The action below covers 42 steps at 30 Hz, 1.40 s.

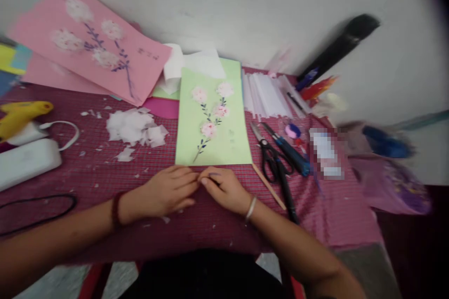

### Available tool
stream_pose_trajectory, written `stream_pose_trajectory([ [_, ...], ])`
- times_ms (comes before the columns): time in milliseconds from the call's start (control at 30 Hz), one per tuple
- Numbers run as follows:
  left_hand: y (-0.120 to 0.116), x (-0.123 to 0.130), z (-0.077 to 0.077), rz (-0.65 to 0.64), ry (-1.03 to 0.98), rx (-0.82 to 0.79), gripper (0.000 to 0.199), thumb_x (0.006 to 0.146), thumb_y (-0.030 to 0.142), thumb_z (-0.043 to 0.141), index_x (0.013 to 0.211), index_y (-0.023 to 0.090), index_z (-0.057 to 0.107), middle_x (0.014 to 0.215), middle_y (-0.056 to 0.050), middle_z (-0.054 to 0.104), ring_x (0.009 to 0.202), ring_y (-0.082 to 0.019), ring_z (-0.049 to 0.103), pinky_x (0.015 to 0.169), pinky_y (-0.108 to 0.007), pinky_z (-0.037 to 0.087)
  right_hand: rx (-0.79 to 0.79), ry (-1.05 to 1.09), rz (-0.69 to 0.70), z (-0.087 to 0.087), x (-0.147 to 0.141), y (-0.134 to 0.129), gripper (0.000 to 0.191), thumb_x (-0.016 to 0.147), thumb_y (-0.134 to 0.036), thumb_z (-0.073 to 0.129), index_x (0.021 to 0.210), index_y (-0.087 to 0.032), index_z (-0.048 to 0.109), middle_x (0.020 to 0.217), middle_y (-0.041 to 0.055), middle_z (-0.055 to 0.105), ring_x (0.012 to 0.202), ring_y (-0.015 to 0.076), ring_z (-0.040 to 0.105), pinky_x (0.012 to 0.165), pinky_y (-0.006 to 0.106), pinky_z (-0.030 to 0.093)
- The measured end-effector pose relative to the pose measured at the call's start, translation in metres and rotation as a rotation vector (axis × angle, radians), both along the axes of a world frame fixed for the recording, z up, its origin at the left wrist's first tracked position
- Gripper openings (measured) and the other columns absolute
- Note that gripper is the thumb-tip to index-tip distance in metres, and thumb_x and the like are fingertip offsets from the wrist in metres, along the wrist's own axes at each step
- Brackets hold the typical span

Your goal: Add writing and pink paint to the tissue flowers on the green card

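Observation:
On the table lies a light green sheet (187, 117) bearing a branch with pink-white paper flowers and dark leaves. Just below its lower edge my two hands meet at the fingertips. My left hand (171, 190) lies palm down with its fingers stretched to the right and its thumb apart. My right hand (226, 189) is closed, thumb against the fingers. A thin dark thing shows between them, too small to name. A wooden stick (269, 187) and black-handled scissors (270, 154) lie to the right of my right hand.
White paper scraps (131, 126) are heaped left of the sheet. A pink sheet with flowers (101, 51) leans at the back left. A yellow glue gun (24, 114) and white power strip (30, 161) stand left. On the right are a blue-handled cutter (291, 152) and white sticks (264, 96).

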<state>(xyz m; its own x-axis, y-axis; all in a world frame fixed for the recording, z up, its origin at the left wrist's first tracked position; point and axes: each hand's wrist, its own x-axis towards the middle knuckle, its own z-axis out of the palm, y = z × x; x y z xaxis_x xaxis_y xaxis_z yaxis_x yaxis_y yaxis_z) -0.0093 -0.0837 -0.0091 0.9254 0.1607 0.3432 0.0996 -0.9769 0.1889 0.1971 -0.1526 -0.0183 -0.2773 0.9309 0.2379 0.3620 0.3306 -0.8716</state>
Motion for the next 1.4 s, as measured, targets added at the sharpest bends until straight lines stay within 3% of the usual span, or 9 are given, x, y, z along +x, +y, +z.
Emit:
stream_pose_trajectory([
  [133,-0.012,0.006,-0.004,-0.049,0.166,-0.074,0.02,0.094,0.023,0.053,0.109,0.017,0.063,0.112,-0.007,0.068,0.11,-0.021,0.058,0.107,-0.038,0.039,-0.007,-0.003,0.002,0.002,0.004,-0.003,0.018,0.096,-0.017,0.046,0.091,-0.019,0.063,0.084,0.0032,0.068,0.078,0.0141,0.064,0.075,0.025,0.052],
  [267,-0.008,0.005,-0.001,-0.044,0.185,-0.153,0.025,0.094,0.023,0.052,0.116,0.015,0.061,0.123,-0.007,0.064,0.115,-0.022,0.054,0.106,-0.038,0.04,-0.033,-0.046,0.016,0.002,0.01,-0.006,0.018,0.095,-0.014,0.049,0.102,-0.023,0.063,0.091,0.0024,0.07,0.083,0.0146,0.067,0.078,0.027,0.054],
  [367,-0.005,0.004,0.002,-0.046,0.187,-0.189,0.023,0.095,0.024,0.051,0.113,0.016,0.063,0.12,-0.006,0.066,0.113,-0.021,0.054,0.105,-0.036,0.041,-0.057,-0.064,0.02,0.002,0.012,-0.008,0.02,0.094,-0.013,0.049,0.105,-0.025,0.062,0.093,0.003,0.07,0.085,0.0159,0.068,0.077,0.028,0.055],
  [500,-0.003,0.004,0.002,-0.063,0.191,-0.15,0.023,0.097,0.025,0.047,0.109,0.019,0.065,0.119,-0.006,0.066,0.111,-0.021,0.055,0.104,-0.036,0.042,-0.043,-0.081,0.004,0.001,0.012,-0.008,0.019,0.094,-0.015,0.05,0.104,-0.025,0.062,0.093,0.0033,0.071,0.085,0.017,0.069,0.076,0.029,0.056],
  [833,-0.007,0.004,-0.002,-0.071,0.139,-0.07,0.03,0.099,0.027,0.039,0.111,0.014,0.064,0.117,-0.011,0.067,0.113,-0.022,0.056,0.104,-0.036,0.041,-0.055,-0.124,-0.035,0.005,0.002,-0.002,0.021,0.096,-0.024,0.045,0.089,-0.022,0.065,0.081,0.0036,0.066,0.068,0.0168,0.063,0.066,0.029,0.052],
  [967,-0.017,-0.006,0.007,0.08,0.031,-0.247,0.028,0.098,0.023,0.04,0.097,0.014,0.066,0.102,-0.011,0.068,0.099,-0.02,0.06,0.092,-0.035,0.046,-0.084,-0.199,-0.035,0.001,0.001,-0.002,0.022,0.097,-0.028,0.044,0.094,-0.022,0.064,0.08,0.0039,0.065,0.063,0.0169,0.06,0.062,0.031,0.05],
  [1100,-0.045,-0.023,0.028,0.255,0.148,-0.505,0.012,0.09,0.019,0.055,0.095,0.014,0.065,0.088,-0.006,0.063,0.078,-0.016,0.059,0.074,-0.026,0.047,-0.023,-0.248,-0.017,0.0,-0.003,-0.008,0.019,0.096,-0.026,0.046,0.09,-0.021,0.063,0.085,0.0043,0.066,0.064,0.0171,0.06,0.061,0.031,0.048],
  [1267,-0.076,-0.039,0.037,0.336,0.35,-0.407,0.016,0.081,0.013,0.061,0.098,0.012,0.063,0.099,-0.008,0.059,0.083,-0.019,0.059,0.076,-0.03,0.045,0.149,-0.435,0.201,0.011,-0.024,-0.027,0.011,0.09,-0.016,0.054,0.094,-0.019,0.064,0.094,0.006,0.065,0.089,0.0203,0.062,0.082,0.034,0.049],
  [1400,-0.074,-0.042,0.031,0.427,0.343,-0.446,0.014,0.08,0.008,0.056,0.09,0.013,0.064,0.091,-0.006,0.061,0.079,-0.018,0.059,0.073,-0.028,0.044,0.237,-0.719,0.214,0.013,-0.039,-0.033,0.009,0.087,-0.017,0.062,0.096,-0.017,0.064,0.094,0.0074,0.063,0.093,0.0224,0.059,0.086,0.036,0.045],
])
